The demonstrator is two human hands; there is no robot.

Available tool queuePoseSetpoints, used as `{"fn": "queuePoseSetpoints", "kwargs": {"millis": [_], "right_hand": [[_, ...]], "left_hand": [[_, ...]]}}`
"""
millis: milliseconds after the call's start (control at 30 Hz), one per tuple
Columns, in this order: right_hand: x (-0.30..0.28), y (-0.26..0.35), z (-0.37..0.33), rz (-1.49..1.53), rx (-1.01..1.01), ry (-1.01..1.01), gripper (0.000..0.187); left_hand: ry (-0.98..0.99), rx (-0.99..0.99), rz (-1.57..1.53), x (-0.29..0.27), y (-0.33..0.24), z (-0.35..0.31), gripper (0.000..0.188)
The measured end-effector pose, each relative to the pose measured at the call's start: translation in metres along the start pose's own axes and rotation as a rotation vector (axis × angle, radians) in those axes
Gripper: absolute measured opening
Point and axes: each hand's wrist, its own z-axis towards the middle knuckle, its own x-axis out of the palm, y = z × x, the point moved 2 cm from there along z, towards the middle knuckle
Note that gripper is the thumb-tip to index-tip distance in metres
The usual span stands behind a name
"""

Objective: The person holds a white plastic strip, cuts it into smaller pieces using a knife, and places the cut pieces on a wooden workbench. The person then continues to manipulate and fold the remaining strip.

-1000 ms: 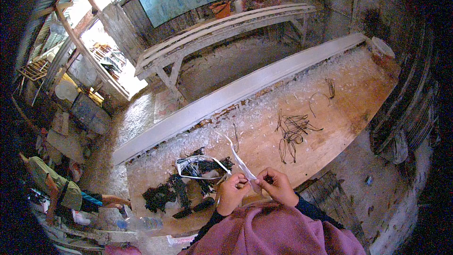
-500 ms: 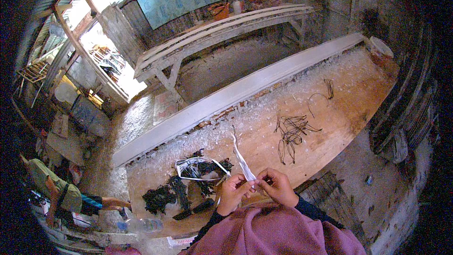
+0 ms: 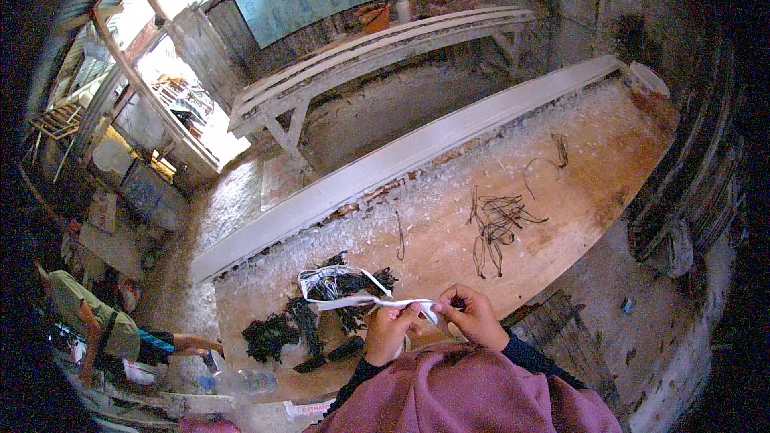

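Close to my body, over the near edge of the wooden board, my left hand point(image 3: 388, 333) and my right hand point(image 3: 473, 317) pinch a white strip point(image 3: 367, 301) of thin, flexible material. From my fingers the strip runs left and loops over a heap of black cords point(image 3: 353, 285). More black bundles point(image 3: 271, 338) lie left of that heap, and a dark, flat-bladed object point(image 3: 330, 354) rests beside my left wrist. Beyond my hands a single thin dark wire point(image 3: 400, 237) lies on the board. Several dark wire loops point(image 3: 499, 228) are spread farther right.
A long white beam point(image 3: 417, 162) borders the board's point(image 3: 577, 192) far side, with pale crumbs along it. Behind stands a wooden bench point(image 3: 353, 53) holding an orange container point(image 3: 373, 19). A clear plastic bottle point(image 3: 247, 382) is at lower left, near another person point(image 3: 100, 321). A white bucket point(image 3: 646, 80) stands far right.
The white strip's free end has swung from pointing away from me to lying leftward across the black heap. The thin wire beyond my hands is now uncovered. My hands stay nearly in place.
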Motion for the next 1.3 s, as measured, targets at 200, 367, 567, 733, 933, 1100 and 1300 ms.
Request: {"fn": "queuePoseSetpoints", "kwargs": {"millis": [200,367,567,733,933,1100,1300], "right_hand": [[0.002,-0.008,0.003,0.064,0.092,0.020,0.015],[-0.001,-0.013,0.003,0.061,0.156,0.038,0.015],[-0.001,-0.014,0.002,0.028,0.079,-0.002,0.012],[0.000,-0.013,0.002,-0.055,0.012,-0.022,0.012],[-0.001,0.002,0.000,-0.331,-0.116,-0.034,0.014],[0.000,0.007,-0.001,-0.432,-0.135,-0.022,0.017],[-0.002,0.004,-0.002,-0.449,-0.135,-0.029,0.017]], "left_hand": [[-0.004,-0.025,-0.186,0.006,0.003,0.001,0.016],[0.092,0.187,0.184,0.011,-0.005,0.001,0.017],[-0.009,0.202,0.280,0.010,-0.010,-0.002,0.019],[-0.017,0.214,0.379,0.009,-0.013,-0.003,0.018],[-0.054,0.287,0.619,0.008,-0.013,-0.003,0.015],[0.066,0.281,0.529,0.006,-0.008,-0.001,0.016],[0.129,0.234,0.462,0.006,-0.005,0.001,0.017]]}}
